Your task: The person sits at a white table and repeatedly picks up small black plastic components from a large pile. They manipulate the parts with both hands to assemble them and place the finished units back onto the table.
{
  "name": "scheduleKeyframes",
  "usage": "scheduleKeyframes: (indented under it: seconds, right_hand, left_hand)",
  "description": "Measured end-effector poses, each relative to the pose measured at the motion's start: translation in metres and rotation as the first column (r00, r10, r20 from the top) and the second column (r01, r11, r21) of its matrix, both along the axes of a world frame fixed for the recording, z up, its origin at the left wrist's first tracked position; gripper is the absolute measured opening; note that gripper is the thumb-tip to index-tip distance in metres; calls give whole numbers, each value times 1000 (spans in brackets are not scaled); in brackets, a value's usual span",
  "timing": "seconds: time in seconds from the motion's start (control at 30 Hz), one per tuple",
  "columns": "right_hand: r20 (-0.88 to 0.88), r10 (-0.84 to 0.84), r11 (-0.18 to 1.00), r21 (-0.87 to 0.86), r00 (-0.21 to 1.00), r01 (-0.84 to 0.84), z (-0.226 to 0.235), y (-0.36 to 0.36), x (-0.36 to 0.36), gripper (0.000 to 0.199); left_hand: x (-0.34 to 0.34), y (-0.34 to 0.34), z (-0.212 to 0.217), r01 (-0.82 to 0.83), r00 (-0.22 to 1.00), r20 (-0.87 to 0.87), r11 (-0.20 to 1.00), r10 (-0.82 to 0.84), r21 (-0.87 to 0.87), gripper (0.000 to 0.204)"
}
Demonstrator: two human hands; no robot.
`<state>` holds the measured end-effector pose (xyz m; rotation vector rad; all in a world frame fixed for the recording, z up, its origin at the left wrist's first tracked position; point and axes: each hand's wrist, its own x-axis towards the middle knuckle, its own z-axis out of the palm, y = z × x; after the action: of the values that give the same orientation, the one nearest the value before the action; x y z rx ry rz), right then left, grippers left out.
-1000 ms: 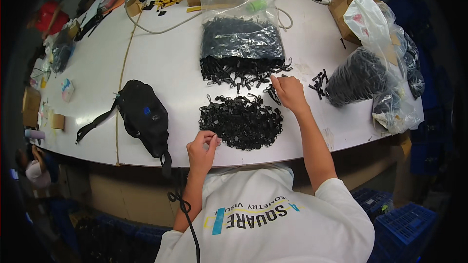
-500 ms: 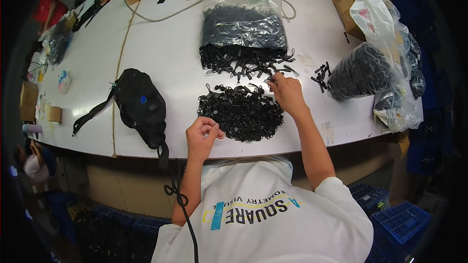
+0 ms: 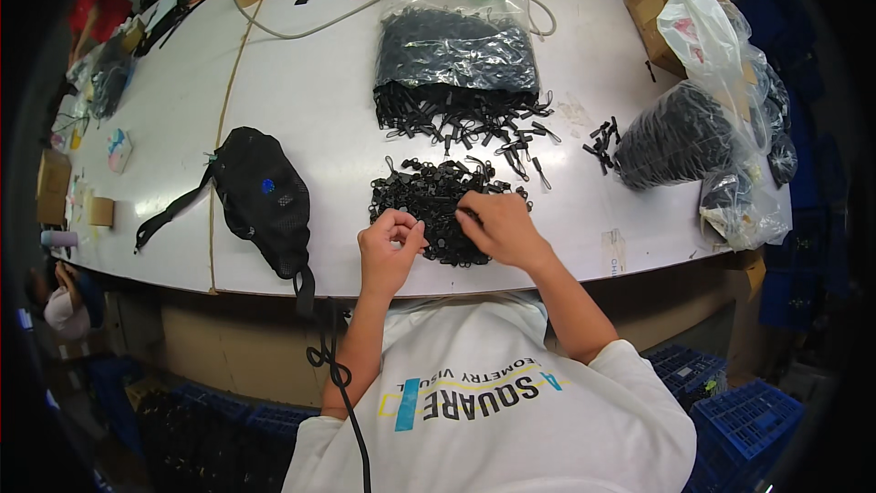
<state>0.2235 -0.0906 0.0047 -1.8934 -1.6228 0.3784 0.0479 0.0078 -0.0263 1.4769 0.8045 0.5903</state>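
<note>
Landmark: the pile of small black fittings (image 3: 440,210), set on the tabletop (image 3: 319,82) directly in front of the person. All positions below are given relative to this pile.

Left hand (image 3: 388,242): located at the pile's near left edge, palm turned inward. The thumb and fingers are curled toward each other, with the tips close together over the fittings. Right hand (image 3: 502,228): located over the pile's right half, back of the hand upward, fingers bent down toward the fittings. At this angle and scale, it cannot be told whether either grip is pinching a part or merely closed on itself. The hands face each other across the pile's middle, an arrangement that appears to suit two-handed handling of small parts.

Clear plastic bag (image 3: 456,50): lies flat beyond the pile, filled with black contents. Looped black pieces (image 3: 411,110) spread from its near end toward the pile, presumably so that single pieces can be picked up without reaching inside. Several loose looped pieces (image 3: 516,160) lie just beyond the pile's far right edge, within easy reach of the right hand.

Black mesh pouch (image 3: 265,201): lies left of the pile, well apart, leaving the left forearm unobstructed. Filled plastic sack (image 3: 675,137): stands well to the pile's right.
</note>
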Motion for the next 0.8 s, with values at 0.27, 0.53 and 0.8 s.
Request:
scheduleKeyframes:
  seconds: [0.27,0.53,0.8]
  right_hand:
    - [209,120,993,-4,970,-122,-8,-5,-23,13]
    - [320,125,990,23,939,-140,-7,-7,-27,13]
    - [373,373,928,-165,850,-335,-3,-13,-26,5]
  left_hand:
    - [6,-3,7,1,999,-53,988,8,154,11]
    - [8,-10,8,7,998,-68,956,13,293,10]
    - [2,-24,6,105,988,-152,864,-33,493,13]
